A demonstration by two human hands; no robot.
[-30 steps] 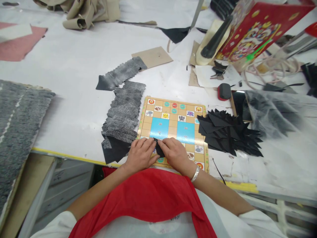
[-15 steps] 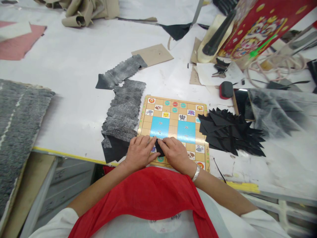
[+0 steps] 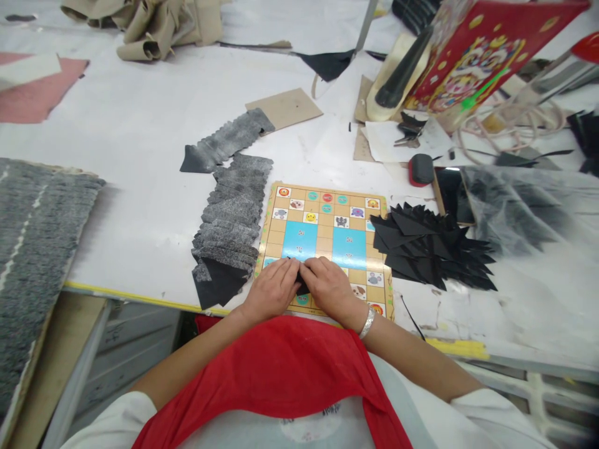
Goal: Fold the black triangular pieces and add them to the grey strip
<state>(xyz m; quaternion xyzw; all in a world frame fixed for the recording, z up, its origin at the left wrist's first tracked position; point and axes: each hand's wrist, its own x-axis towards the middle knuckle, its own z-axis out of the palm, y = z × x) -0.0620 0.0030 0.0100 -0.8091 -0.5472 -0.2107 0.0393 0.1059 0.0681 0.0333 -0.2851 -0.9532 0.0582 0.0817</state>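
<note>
Between my two hands lies a small black piece (image 3: 302, 287), mostly covered by fingers, on a game board (image 3: 326, 240) with animal pictures and blue rectangles. My left hand (image 3: 274, 285) has its fingers together and pressed on the piece's left side. From the right, my right hand (image 3: 331, 288) pinches the same piece, its fingers curled. A row of overlapping grey-backed pieces (image 3: 229, 212) runs along the board's left side, with plain black ones (image 3: 219, 280) at the near end. To the right, a pile of black pointed pieces (image 3: 430, 246) overlaps the board's edge.
Farther back are a tan card (image 3: 285, 109), a red printed box (image 3: 486, 56), a black-and-red case (image 3: 420, 169) and pliers (image 3: 409, 140). Clear plastic (image 3: 519, 206) covers dark material at right. A grey textured slab (image 3: 37, 249) juts over the table's left edge.
My left hand's fingers have drawn together and shifted slightly right, covering more of the black piece. My right hand stays nearly in place. The whole view has shifted a little.
</note>
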